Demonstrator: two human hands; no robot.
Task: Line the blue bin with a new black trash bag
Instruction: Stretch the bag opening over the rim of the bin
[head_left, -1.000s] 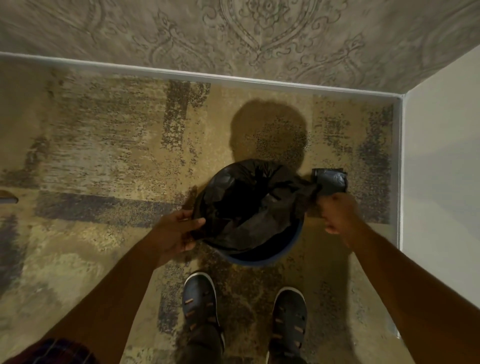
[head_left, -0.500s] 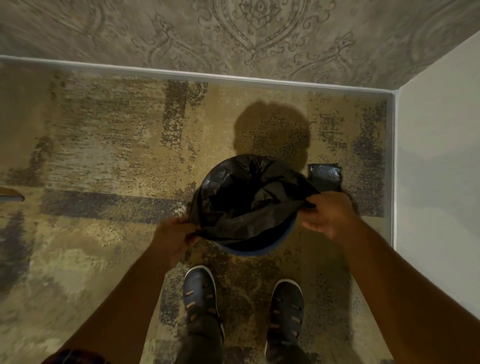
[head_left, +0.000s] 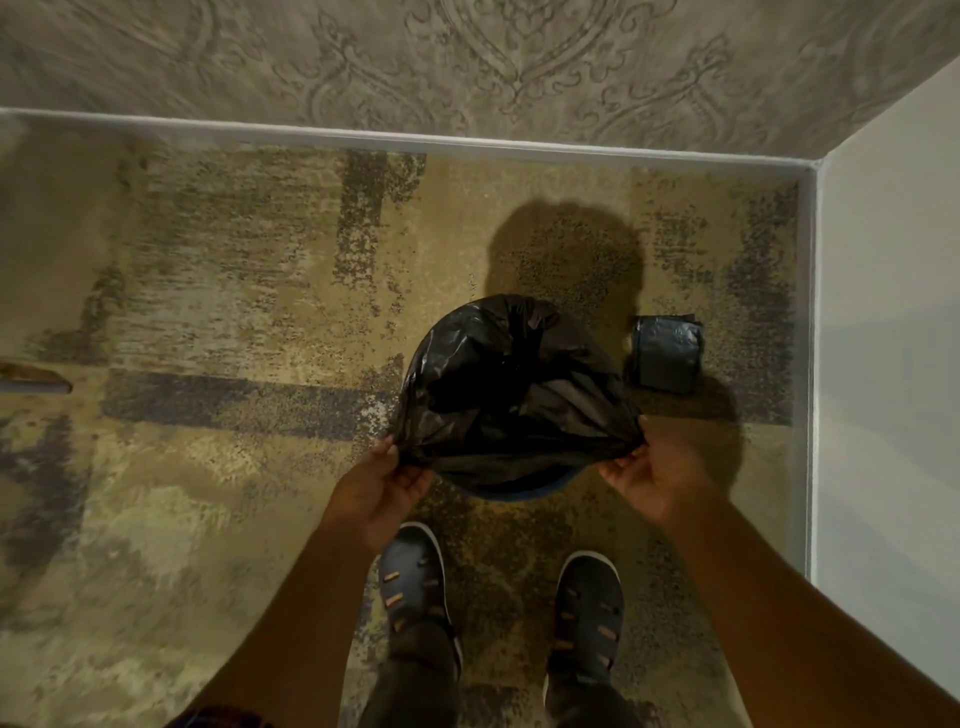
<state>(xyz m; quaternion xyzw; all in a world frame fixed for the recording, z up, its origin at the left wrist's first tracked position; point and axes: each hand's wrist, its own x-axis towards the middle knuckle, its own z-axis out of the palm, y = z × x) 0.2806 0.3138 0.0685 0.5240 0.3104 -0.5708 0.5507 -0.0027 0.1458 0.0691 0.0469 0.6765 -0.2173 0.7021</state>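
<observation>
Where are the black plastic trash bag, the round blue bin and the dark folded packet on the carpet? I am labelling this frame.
black plastic trash bag (head_left: 511, 395): head view, crumpled middle.
round blue bin (head_left: 519, 492): head view, near rim.
dark folded packet (head_left: 666, 352): head view, top face.

The bag hides the bin (only a blue sliver shows at 6 o'clock); forearms cut off below.

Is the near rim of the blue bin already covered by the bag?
No, the bin's blue near rim still shows below the bag edge stretched between both hands.
</observation>
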